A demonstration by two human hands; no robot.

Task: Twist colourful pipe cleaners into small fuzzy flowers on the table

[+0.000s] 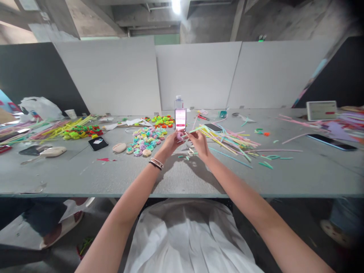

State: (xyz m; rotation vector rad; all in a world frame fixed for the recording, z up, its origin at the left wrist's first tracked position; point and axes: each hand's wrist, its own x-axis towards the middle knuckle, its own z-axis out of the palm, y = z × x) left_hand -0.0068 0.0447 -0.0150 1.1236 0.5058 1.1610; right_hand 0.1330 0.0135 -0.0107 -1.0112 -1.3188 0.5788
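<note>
My left hand (pixel 170 143) has its fingers closed on a small coiled lilac pipe cleaner piece (pixel 180 136). Beside it, my right hand (pixel 199 143) pinches a pale green pipe cleaner (pixel 196 129), whose near end meets the lilac piece. Both hands are raised a little over the table, just in front of a lit phone (pixel 180 120) propped upright against a clear bottle (pixel 178 101). A pile of pastel fuzzy coiled pieces (pixel 145 139) lies left of my left hand. To the right of my right hand spreads a bundle of loose pastel pipe cleaners (pixel 227 140).
On the grey table (pixel 127 178) lie a dark phone (pixel 213 127), a black case (pixel 98 143), a beige oval object (pixel 119 147) and another phone (pixel 331 142) at right. Red and yellow-green coiled pieces (pixel 81 132) are heaped at left. White panels (pixel 199 76) stand behind.
</note>
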